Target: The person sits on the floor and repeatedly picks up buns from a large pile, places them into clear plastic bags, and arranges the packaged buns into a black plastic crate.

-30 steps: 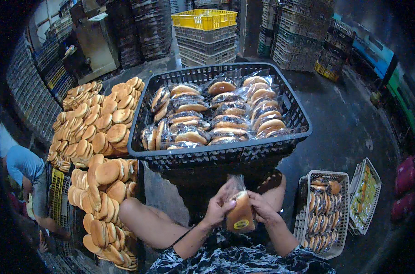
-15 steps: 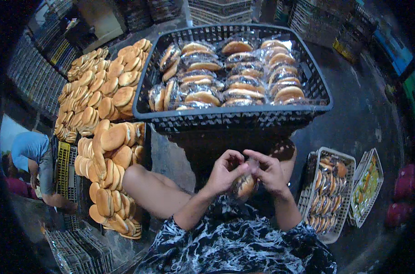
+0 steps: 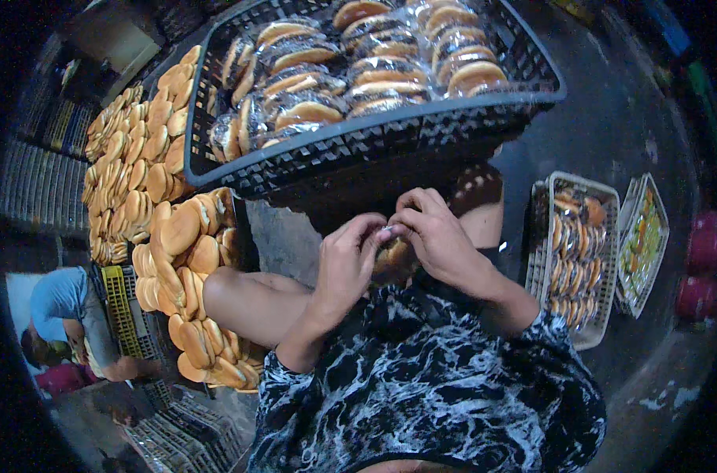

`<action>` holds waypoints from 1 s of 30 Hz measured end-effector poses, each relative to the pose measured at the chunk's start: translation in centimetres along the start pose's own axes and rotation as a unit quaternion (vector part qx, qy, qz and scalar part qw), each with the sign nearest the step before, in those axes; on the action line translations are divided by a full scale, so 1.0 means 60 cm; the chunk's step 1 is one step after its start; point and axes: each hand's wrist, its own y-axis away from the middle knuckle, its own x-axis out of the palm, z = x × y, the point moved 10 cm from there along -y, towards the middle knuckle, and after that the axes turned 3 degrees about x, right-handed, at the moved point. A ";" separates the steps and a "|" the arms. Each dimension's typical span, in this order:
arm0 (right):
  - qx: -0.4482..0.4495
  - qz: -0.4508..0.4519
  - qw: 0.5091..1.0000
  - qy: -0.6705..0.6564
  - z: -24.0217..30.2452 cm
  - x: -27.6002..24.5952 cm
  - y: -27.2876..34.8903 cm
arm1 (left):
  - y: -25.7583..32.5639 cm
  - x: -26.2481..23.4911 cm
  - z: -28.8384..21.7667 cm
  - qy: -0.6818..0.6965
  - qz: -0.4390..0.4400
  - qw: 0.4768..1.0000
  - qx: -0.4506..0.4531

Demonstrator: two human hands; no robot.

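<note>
Where black crate (image 3: 374,150) of bagged buns sits far centre, loose bun stacks (image 3: 181,260) left. Near centre, left hand (image 3: 351,264) and right hand (image 3: 445,244) both pinching bagged bun (image 3: 394,256): likely light, squashy, slippery film; best gripped at bag neck.

We note dim, bluish light overall, with black vignetting round the fisheye rim and a deep shadow beneath the black crate (image 3: 358,150). Straight edges bow strongly towards the borders. Glare glints off the wrapped buns (image 3: 358,71); the far corners go soft.
</note>
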 end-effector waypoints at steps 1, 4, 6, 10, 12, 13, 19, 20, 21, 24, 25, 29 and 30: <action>0.035 0.046 0.998 0.000 -0.017 0.021 0.010 | -0.001 0.010 0.001 -0.066 0.048 0.997 -0.001; 0.139 0.089 0.982 -0.090 -0.055 0.051 0.040 | 0.007 0.049 0.062 -0.079 0.126 0.986 -0.073; 0.100 0.088 0.989 0.065 -0.041 0.053 0.059 | 0.019 0.107 0.141 0.013 0.178 0.967 -0.181; 0.084 0.112 0.974 0.180 -0.057 0.074 0.104 | 0.020 0.169 0.170 0.111 0.245 0.921 -0.282; 0.129 0.145 0.971 0.138 -0.091 0.075 0.122 | 0.013 0.175 0.129 0.088 0.266 0.944 -0.173; 0.160 0.130 0.971 0.121 -0.105 0.064 0.125 | 0.015 0.177 0.109 0.107 0.257 0.954 -0.108; 0.277 -0.075 0.945 -0.160 -0.131 -0.025 0.131 | 0.022 0.156 0.051 0.235 -0.055 0.969 0.059; 0.273 -0.138 0.934 -0.185 -0.140 -0.030 0.150 | 0.018 0.162 0.038 0.223 -0.067 0.971 0.048; 0.266 -0.199 0.920 -0.207 -0.158 -0.032 0.173 | 0.009 0.168 0.026 0.215 -0.082 0.972 0.039; 0.371 -0.177 0.912 -0.022 -0.277 -0.059 0.210 | -0.004 0.148 0.012 0.183 -0.156 0.969 0.056; 0.423 -0.125 0.881 0.174 -0.359 -0.065 0.240 | -0.007 0.142 0.007 0.190 -0.163 0.967 0.049; 0.493 0.174 0.792 0.314 -0.717 0.044 0.429 | -0.016 0.147 0.003 0.183 -0.148 0.971 0.048; 0.488 0.159 0.819 0.258 -0.730 0.048 0.427 | -0.017 0.146 0.005 0.176 -0.146 0.972 0.053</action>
